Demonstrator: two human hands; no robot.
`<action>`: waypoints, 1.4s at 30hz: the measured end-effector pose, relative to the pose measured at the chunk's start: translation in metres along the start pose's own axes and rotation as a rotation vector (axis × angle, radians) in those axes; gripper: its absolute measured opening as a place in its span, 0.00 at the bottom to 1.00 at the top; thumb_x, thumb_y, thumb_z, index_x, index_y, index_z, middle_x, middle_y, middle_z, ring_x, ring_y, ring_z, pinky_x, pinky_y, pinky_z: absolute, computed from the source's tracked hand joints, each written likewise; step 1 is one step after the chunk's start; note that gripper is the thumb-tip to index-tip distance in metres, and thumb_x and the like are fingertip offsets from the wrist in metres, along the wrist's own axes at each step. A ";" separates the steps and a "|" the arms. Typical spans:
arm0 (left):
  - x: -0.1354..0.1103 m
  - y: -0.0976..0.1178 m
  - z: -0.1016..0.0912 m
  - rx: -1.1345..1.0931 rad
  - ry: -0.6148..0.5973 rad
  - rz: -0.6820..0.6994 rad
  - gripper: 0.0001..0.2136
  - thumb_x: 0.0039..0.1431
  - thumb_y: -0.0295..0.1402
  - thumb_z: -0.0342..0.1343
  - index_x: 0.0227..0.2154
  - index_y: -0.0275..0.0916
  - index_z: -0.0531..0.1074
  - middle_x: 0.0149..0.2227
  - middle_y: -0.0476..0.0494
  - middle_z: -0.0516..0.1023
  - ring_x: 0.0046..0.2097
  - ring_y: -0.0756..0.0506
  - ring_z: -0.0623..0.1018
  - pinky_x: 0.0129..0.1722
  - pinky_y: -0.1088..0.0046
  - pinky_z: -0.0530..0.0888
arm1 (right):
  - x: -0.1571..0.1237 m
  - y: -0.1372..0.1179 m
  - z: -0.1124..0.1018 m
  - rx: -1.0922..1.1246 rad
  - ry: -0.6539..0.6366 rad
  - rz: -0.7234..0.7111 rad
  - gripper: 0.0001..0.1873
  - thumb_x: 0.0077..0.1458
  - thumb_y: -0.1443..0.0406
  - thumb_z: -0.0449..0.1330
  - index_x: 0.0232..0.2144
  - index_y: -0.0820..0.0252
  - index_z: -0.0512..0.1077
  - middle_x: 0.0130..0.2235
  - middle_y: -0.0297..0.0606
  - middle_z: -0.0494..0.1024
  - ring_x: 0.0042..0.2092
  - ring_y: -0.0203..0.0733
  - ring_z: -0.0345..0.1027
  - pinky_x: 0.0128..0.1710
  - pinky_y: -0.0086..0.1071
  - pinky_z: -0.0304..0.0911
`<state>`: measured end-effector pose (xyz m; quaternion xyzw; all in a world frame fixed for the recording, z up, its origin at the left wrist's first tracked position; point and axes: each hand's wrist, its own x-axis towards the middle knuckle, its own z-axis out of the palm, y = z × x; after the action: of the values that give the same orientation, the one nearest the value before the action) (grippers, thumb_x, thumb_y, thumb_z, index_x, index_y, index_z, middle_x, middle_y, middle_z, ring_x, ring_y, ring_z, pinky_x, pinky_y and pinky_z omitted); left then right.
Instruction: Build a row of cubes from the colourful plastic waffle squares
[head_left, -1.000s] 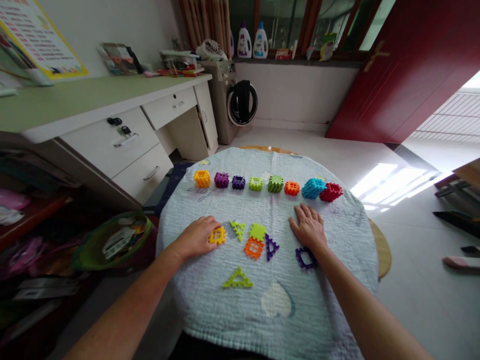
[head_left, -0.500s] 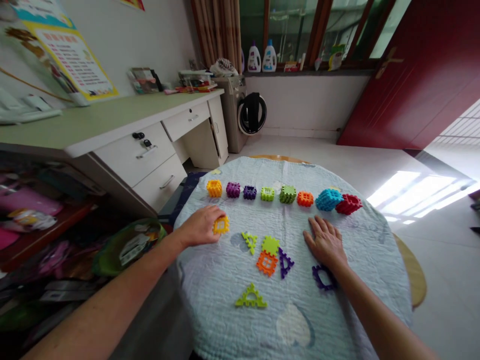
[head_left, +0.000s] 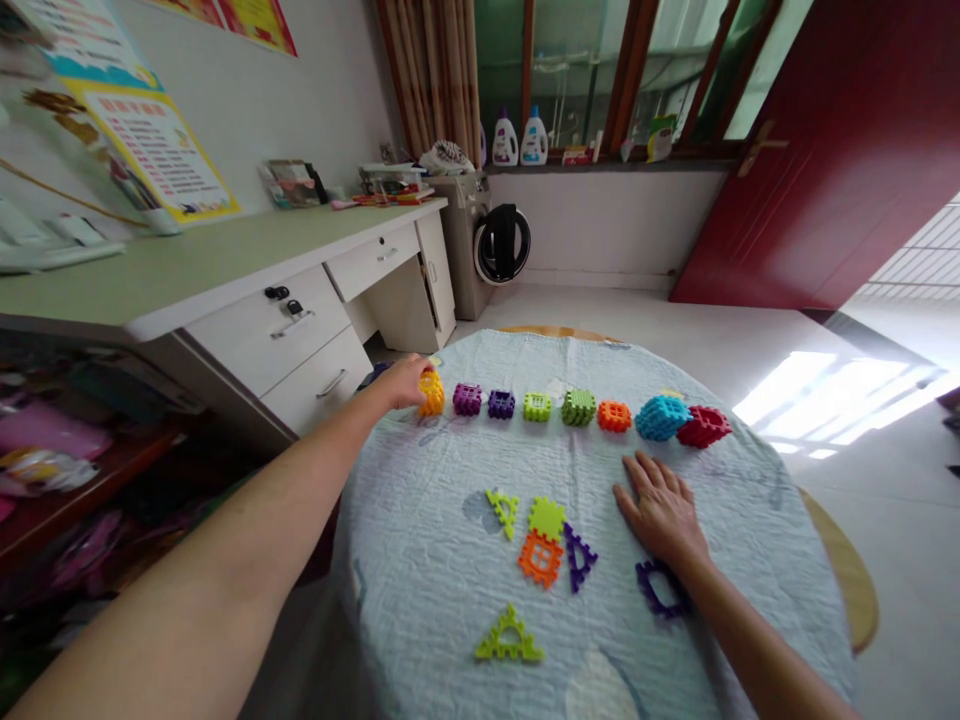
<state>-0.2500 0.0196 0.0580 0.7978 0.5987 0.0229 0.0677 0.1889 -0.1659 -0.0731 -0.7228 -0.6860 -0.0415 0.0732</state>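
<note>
My left hand [head_left: 406,381] is at the yellow stack of notched square building pieces [head_left: 432,396], its fingers closed on yellow plastic at the top. Where the held piece ends and the stack begins is hard to see. My right hand [head_left: 661,508] lies flat on the cloth, fingers spread and holding nothing. Below its wrist is a dark purple frame piece [head_left: 649,590], partly covered by the forearm. At mid-table a lime square piece [head_left: 547,517] touches an orange window piece [head_left: 540,558], with a purple triangle piece [head_left: 577,557] at the right. Two lime triangles [head_left: 509,640] lie nearby.
Along the far side stand a purple stack [head_left: 467,399], a dark purple stack [head_left: 501,404], green stacks [head_left: 578,407], an orange stack [head_left: 614,416], a blue stack [head_left: 661,417] and a red stack [head_left: 704,426]. A pale blue cloth [head_left: 420,560] covers the round table. A desk [head_left: 225,265] is left.
My left hand has carried a yellow square piece away from me to the yellow stack. My right hand stays flat on the cloth. The view has tilted up slightly.
</note>
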 end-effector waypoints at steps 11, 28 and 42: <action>0.022 -0.018 0.010 -0.026 -0.106 0.010 0.29 0.33 0.29 0.55 0.46 0.38 0.70 0.47 0.42 0.69 0.49 0.41 0.74 0.52 0.71 0.70 | -0.001 -0.002 -0.005 -0.002 -0.011 0.000 0.30 0.64 0.52 0.43 0.62 0.57 0.64 0.65 0.41 0.64 0.65 0.51 0.52 0.63 0.47 0.46; 0.029 -0.025 0.012 0.071 -0.202 0.019 0.37 0.35 0.35 0.60 0.56 0.37 0.66 0.52 0.40 0.72 0.53 0.40 0.74 0.53 0.70 0.69 | -0.001 -0.002 -0.006 0.013 0.007 -0.002 0.28 0.64 0.53 0.46 0.61 0.56 0.65 0.64 0.42 0.65 0.64 0.52 0.54 0.63 0.48 0.48; 0.017 -0.011 0.010 0.120 -0.070 0.036 0.40 0.35 0.38 0.63 0.58 0.38 0.64 0.57 0.37 0.66 0.58 0.35 0.67 0.60 0.62 0.64 | 0.001 -0.004 -0.009 0.024 -0.025 0.024 0.29 0.64 0.52 0.47 0.62 0.57 0.64 0.65 0.42 0.64 0.65 0.52 0.52 0.63 0.48 0.47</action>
<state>-0.2541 0.0384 0.0461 0.8114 0.5818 -0.0398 0.0406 0.1853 -0.1664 -0.0640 -0.7306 -0.6784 -0.0234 0.0736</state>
